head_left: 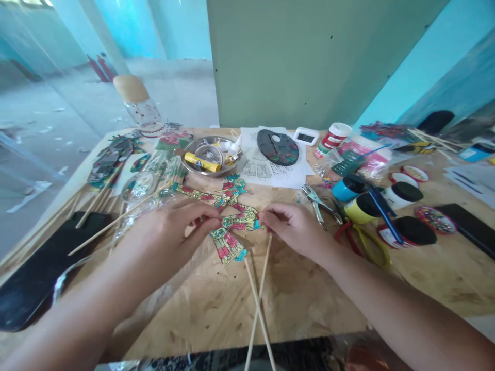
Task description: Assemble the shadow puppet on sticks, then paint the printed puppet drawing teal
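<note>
Carefully, a person's bare left hand [181, 221] and right hand [292, 226] work at the frame's center on a flat, jointed red, yellow and teal figure [240, 220] above a pale wooden tabletop [317, 304]. The left fingers appear pinched on its middle, the right fingers on a panel's outer end. Two slender, light wooden sticks [258, 303] cross at lower center. The step seems to be aligning a joint; the next move calls for a steady, light grip.
</note>
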The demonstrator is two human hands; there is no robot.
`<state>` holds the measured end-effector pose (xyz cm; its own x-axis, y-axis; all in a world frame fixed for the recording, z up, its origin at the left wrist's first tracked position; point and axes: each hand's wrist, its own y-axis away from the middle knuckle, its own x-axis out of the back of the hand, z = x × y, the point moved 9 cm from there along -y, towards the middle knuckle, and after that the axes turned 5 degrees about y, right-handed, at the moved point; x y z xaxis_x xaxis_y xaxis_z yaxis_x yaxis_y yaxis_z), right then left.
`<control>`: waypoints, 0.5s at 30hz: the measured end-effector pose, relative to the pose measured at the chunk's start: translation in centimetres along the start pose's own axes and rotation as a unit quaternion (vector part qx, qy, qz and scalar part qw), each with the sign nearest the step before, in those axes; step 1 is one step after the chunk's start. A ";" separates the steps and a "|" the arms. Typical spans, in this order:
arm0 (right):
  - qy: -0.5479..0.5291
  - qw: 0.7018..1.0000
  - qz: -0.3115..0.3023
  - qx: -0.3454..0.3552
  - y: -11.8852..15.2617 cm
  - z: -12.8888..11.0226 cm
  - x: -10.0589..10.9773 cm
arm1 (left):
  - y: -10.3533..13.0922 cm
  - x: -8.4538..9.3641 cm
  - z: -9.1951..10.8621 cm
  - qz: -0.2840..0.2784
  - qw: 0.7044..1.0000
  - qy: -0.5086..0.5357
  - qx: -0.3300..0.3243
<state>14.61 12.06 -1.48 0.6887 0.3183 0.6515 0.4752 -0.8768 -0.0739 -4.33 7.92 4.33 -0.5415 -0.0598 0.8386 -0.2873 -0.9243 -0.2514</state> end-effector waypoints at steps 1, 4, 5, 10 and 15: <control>0.010 1.000 0.007 0.003 -0.1 0.2 0.2 | 0.3 0.8 -0.3 -0.006 0.999 -0.031 0.007; 0.034 0.999 0.024 0.009 -0.4 0.6 0.4 | 1.5 2.7 -2.1 -0.024 0.991 -0.119 0.053; 0.040 0.999 0.031 0.010 -0.4 0.6 0.5 | 2.0 3.1 -2.9 -0.032 0.986 -0.145 0.076; 0.036 0.997 0.068 0.031 -0.7 -0.2 2.0 | 4.0 2.1 -4.9 -0.071 0.969 -0.206 0.119; 0.068 0.993 0.074 0.062 -0.4 -1.7 3.9 | 4.2 0.7 -3.9 -0.060 0.975 -0.189 0.099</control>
<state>16.23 13.07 2.37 0.6795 0.1301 0.7220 0.4441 -0.8563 -0.2637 -8.97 5.47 2.00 -0.1724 -0.0479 0.9839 -0.1521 -0.9855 -0.0746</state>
